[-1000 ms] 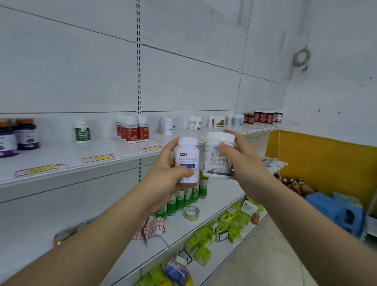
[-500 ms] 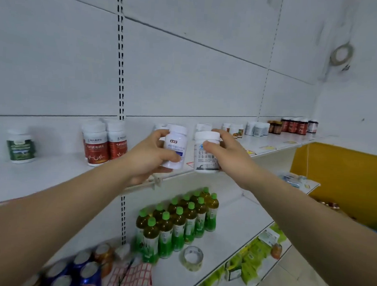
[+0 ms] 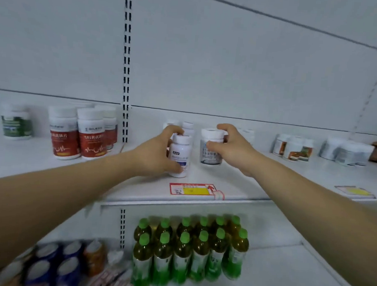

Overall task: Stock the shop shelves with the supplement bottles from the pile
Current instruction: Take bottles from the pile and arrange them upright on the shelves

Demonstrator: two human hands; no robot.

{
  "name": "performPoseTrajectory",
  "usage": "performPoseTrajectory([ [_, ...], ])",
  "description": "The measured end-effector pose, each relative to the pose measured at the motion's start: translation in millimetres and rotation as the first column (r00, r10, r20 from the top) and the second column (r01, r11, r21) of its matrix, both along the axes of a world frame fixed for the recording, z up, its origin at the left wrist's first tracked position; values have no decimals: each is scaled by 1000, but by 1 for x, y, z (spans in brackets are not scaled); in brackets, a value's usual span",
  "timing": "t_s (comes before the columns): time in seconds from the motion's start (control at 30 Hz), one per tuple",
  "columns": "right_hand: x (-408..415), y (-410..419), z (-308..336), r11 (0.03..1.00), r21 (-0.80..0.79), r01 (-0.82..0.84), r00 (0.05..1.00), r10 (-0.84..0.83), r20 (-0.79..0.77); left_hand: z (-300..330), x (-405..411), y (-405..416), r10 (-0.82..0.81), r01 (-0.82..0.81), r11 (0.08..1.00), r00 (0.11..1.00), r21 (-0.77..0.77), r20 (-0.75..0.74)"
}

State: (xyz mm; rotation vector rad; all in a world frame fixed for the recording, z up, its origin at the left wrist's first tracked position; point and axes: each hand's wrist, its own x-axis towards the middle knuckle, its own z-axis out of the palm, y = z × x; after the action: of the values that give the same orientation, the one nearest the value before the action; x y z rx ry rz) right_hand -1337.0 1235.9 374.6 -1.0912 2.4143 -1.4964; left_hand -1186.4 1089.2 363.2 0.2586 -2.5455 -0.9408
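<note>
White shelving filled the view, and the upper shelf carried the work. A second earlier both bottles had been held up in the air in front of it; half a second earlier they had been level with the shelf edge. By this moment both had come down onto the shelf, side by side with a small gap between them, just behind a red and yellow price tag.

The left hand was wrapped round the blue-label bottle, thumb low on the front and fingers curled over the back by the cap. The right hand gripped the grey-label bottle, thumb pressed on its side and fingers hooked over the cap's far edge. The grey-label one appeared to stand flat on the shelf, though blur made its base hard to read.

More white bottles stood behind the pair, near the back panel, so the two seemed to be joining rows already begun. Red-label bottles stood well to the left, and green drinks sat on the shelf below.

For the task, that meant this pair was all but stocked: what remained, by my judgement, was to let go, perhaps after nudging them back, and return to the pile, which was out of view.
</note>
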Motion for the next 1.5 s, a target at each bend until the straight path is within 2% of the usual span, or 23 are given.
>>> performPoseTrajectory([
  [0.13,-30,-1,-6,992,63,-107,994,109,-31,-6,-21,6,180,-194,954,980,-229,-83],
  [0.2,-39,-3,-8,985,77,-154,986,158,-47,-4,-33,2,270,-279,880,960,-383,-80],
  [0.27,-46,-5,-8,979,100,-175,981,182,-63,-2,-47,-2,361,-338,821,932,-460,-41],
  [0.4,-56,-4,-9,972,125,-198,974,210,-89,-2,-69,-5,392,-360,840,920,-407,-6],
  [0.67,-57,-1,-13,976,106,-189,972,201,-121,-8,-86,-10,471,-455,753,877,-475,-95],
  [0.8,-58,3,-15,985,60,-162,982,168,-92,-8,-92,-9,526,-487,679,845,-549,-100],
  [1.0,-67,23,-11,997,3,-73,997,73,-37,-2,-90,-10,572,-476,664,820,-577,-19],
  [1.07,-72,32,-8,998,-25,-53,998,53,-18,1,-87,-3,553,-470,658,832,-588,-47],
  [1.13,-78,41,-5,998,-51,-42,999,42,4,5,-84,12,495,-458,670,862,-585,-107],
  [1.2,-84,54,-2,997,-60,-53,998,55,28,8,-83,39,423,-422,723,896,-546,-133],
  [1.23,-85,57,0,996,-66,-54,997,57,43,9,-84,50,382,-378,770,918,-514,-103],
  [1.3,-91,68,3,995,-76,-70,996,74,50,7,-89,77,313,-260,865,948,-429,56],
  [1.4,-110,96,4,993,-70,-98,995,99,16,3,-111,121,221,-120,945,919,-303,327],
  [1.47,-127,120,3,994,-57,-91,996,90,-20,-1,-135,151,191,-106,965,912,-241,362],
  [1.5,-138,134,2,995,-52,-80,996,78,-34,-2,-148,166,181,-117,972,926,-203,331],
])
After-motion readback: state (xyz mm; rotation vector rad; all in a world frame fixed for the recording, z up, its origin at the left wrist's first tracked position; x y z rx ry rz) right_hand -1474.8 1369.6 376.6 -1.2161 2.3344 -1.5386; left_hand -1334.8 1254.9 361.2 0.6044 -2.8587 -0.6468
